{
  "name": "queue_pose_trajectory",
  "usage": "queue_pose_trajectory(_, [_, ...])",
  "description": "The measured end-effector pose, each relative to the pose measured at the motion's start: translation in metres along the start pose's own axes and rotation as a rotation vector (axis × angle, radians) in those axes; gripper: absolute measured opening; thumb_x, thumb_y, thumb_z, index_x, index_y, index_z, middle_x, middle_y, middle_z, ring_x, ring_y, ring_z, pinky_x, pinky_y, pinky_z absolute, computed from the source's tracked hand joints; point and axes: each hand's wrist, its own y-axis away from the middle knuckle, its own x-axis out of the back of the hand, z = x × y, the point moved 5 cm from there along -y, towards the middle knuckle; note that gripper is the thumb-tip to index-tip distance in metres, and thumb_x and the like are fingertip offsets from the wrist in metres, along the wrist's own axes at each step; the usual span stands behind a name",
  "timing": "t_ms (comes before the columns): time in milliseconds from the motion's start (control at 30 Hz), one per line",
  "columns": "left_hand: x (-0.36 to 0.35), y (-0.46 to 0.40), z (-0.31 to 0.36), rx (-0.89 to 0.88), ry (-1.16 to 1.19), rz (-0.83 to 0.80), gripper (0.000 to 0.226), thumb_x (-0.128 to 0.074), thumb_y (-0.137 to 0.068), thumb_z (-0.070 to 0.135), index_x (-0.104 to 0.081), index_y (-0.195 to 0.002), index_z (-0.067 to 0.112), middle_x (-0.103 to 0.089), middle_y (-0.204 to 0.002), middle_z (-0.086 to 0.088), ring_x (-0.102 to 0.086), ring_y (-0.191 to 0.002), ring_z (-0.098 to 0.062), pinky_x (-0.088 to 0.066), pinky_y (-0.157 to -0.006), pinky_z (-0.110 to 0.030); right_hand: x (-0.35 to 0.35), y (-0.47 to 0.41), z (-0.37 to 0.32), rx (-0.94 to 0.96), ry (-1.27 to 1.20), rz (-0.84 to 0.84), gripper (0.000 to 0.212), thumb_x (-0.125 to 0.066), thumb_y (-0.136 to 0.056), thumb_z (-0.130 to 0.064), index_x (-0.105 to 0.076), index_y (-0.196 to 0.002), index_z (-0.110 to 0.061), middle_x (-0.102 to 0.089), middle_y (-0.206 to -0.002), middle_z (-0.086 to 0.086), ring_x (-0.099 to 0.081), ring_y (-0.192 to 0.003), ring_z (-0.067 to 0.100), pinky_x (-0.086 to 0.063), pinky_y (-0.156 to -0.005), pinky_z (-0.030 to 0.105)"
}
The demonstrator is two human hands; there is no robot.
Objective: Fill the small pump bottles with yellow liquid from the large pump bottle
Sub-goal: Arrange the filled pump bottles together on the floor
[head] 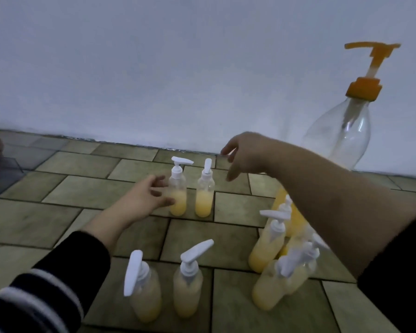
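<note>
The large clear pump bottle (pixel 341 138) with an orange pump stands at the right by the wall, its yellow liquid low down behind my right forearm. Two small pump bottles stand side by side mid-floor, the left one (pixel 178 188) and the right one (pixel 204 191), each about half full of yellow. My left hand (pixel 142 198) lies beside the left one with its fingers spread, the thumb at the bottle's lower side. Above and to the right of that pair hovers my right hand (pixel 245 155), fingers loosely bent, holding nothing.
Two more small bottles (pixel 187 282) with white pumps stand near the front. A tight cluster of several filled small bottles (pixel 274 265) stands at the right under my right forearm. The floor is tiled, a white wall (pixel 154 68) runs behind, and a dark object (pixel 0 169) sits at far left.
</note>
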Motion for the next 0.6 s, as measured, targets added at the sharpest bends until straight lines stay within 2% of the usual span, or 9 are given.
queue_pose_trajectory(100, [0.029, 0.041, -0.006, -0.065, 0.224, 0.184, 0.042, -0.05, -0.088, -0.011, -0.051, -0.124, 0.011, -0.059, -0.123, -0.008, -0.058, -0.101, -0.018, -0.046, -0.087, -0.029, 0.029, 0.054, 0.006, 0.081, -0.225, 0.194, 0.055, -0.079, -0.07, -0.013, -0.058, -0.119, -0.026, -0.062, -0.112, -0.007, -0.06, -0.1, 0.012, -0.05, -0.081, 0.027])
queue_pose_trajectory(167, [0.042, 0.079, -0.017, -0.116, 0.279, 0.213, 0.044, -0.045, -0.085, -0.019, -0.06, -0.109, 0.015, -0.068, -0.111, -0.001, -0.064, -0.096, -0.014, -0.051, -0.081, -0.021, 0.027, 0.097, 0.008, 0.172, -0.422, 0.296, 0.051, -0.077, -0.07, -0.009, -0.059, -0.114, -0.03, -0.064, -0.102, -0.012, -0.062, -0.091, 0.004, -0.053, -0.078, 0.025])
queue_pose_trajectory(200, [0.044, 0.096, -0.025, -0.137, 0.298, 0.167, 0.048, -0.046, -0.083, -0.021, -0.064, -0.105, 0.018, -0.071, -0.105, 0.001, -0.066, -0.094, -0.013, -0.054, -0.078, -0.018, 0.018, 0.116, 0.009, 0.22, -0.502, 0.326, 0.051, -0.075, -0.071, -0.007, -0.059, -0.112, -0.032, -0.064, -0.1, -0.012, -0.062, -0.089, 0.002, -0.053, -0.08, 0.023])
queue_pose_trajectory(267, [0.038, 0.122, -0.04, -0.204, 0.339, -0.064, 0.048, -0.059, -0.076, -0.018, -0.071, -0.102, 0.02, -0.072, -0.107, -0.001, -0.068, -0.095, -0.014, -0.055, -0.077, -0.019, -0.016, 0.148, 0.008, 0.266, -0.592, 0.321, 0.056, -0.074, -0.071, -0.006, -0.055, -0.112, -0.038, -0.063, -0.1, -0.017, -0.059, -0.093, -0.003, -0.049, -0.084, 0.016])
queue_pose_trajectory(300, [0.032, 0.13, -0.048, -0.222, 0.362, -0.197, 0.051, -0.071, -0.069, -0.009, -0.071, -0.106, 0.026, -0.07, -0.112, -0.001, -0.068, -0.099, -0.016, -0.055, -0.08, -0.022, -0.039, 0.157, 0.007, 0.257, -0.587, 0.282, 0.061, -0.075, -0.07, -0.01, -0.05, -0.116, -0.042, -0.06, -0.104, -0.021, -0.056, -0.099, -0.007, -0.047, -0.087, 0.014])
queue_pose_trajectory(367, [0.02, 0.145, -0.064, -0.17, 0.398, -0.369, 0.073, -0.089, -0.049, 0.009, -0.066, -0.112, 0.038, -0.067, -0.118, 0.0, -0.064, -0.109, -0.02, -0.053, -0.088, -0.028, -0.083, 0.163, 0.009, 0.197, -0.528, 0.189, 0.077, -0.076, -0.066, -0.027, -0.035, -0.127, -0.049, -0.05, -0.114, -0.03, -0.048, -0.107, -0.011, -0.043, -0.093, 0.012])
queue_pose_trajectory(467, [0.005, 0.154, -0.072, -0.127, 0.491, -0.398, 0.092, -0.097, -0.034, 0.008, -0.064, -0.114, 0.041, -0.064, -0.124, -0.004, -0.059, -0.117, -0.024, -0.05, -0.093, -0.035, -0.127, 0.155, 0.013, 0.087, -0.468, 0.102, 0.092, -0.077, -0.067, -0.036, -0.02, -0.139, -0.045, -0.038, -0.13, -0.029, -0.039, -0.119, -0.008, -0.039, -0.101, 0.018])
queue_pose_trajectory(533, [-0.002, 0.159, -0.063, -0.073, 0.558, -0.342, 0.09, -0.097, -0.024, 0.007, -0.069, -0.105, 0.038, -0.068, -0.117, -0.005, -0.063, -0.11, -0.021, -0.055, -0.083, -0.028, -0.142, 0.149, 0.011, 0.046, -0.419, 0.085, 0.097, -0.076, -0.069, -0.04, -0.014, -0.143, -0.043, -0.03, -0.139, -0.023, -0.033, -0.127, -0.002, -0.035, -0.105, 0.024])
queue_pose_trajectory(600, [-0.01, 0.163, -0.051, -0.052, 0.525, -0.324, 0.083, -0.095, -0.021, 0.01, -0.074, -0.1, 0.023, -0.071, -0.109, -0.008, -0.066, -0.103, -0.021, -0.056, -0.074, -0.025, -0.154, 0.143, 0.009, 0.03, -0.392, 0.063, 0.098, -0.076, -0.069, -0.043, -0.013, -0.144, -0.041, -0.027, -0.143, -0.022, -0.031, -0.129, 0.001, -0.034, -0.106, 0.026])
